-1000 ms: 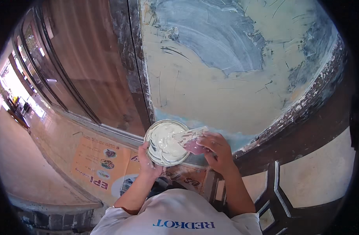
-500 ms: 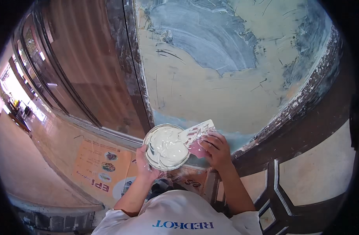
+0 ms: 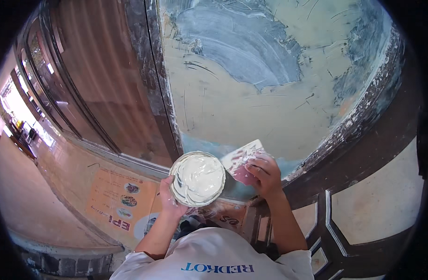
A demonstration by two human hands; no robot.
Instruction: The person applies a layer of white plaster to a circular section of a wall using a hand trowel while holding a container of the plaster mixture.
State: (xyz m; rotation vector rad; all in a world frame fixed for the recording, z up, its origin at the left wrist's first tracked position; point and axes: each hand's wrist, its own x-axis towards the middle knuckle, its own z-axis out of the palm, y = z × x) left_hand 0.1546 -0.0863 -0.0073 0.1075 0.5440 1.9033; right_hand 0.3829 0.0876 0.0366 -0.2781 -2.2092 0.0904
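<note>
My left hand (image 3: 168, 197) grips the rim and side of a round tub (image 3: 175, 192), held out in front of my chest. Thick off-white putty (image 3: 202, 175) fills it, swirled on top. My right hand (image 3: 267, 173) is closed around a flat putty spreader (image 3: 242, 156), pale and smeared with putty, with a pinkish part near my fingers. The spreader's left corner is close to the tub's right rim. Ahead stands a wall (image 3: 232, 112) in pale yellow-beige, with a large blue-grey patch (image 3: 242, 44) and scattered scratch marks.
Dark brown panelled woodwork (image 3: 326, 214) borders the wall on the right. At left is a brown glazed door (image 3: 106, 79) with a dark frame. An orange printed sheet (image 3: 113, 198) lies on the floor below. A bright opening (image 3: 18, 107) shows at far left.
My right hand and the spreader have moved right, away from the putty and off the tub. The tub has dropped slightly lower in view, still in my left hand.
</note>
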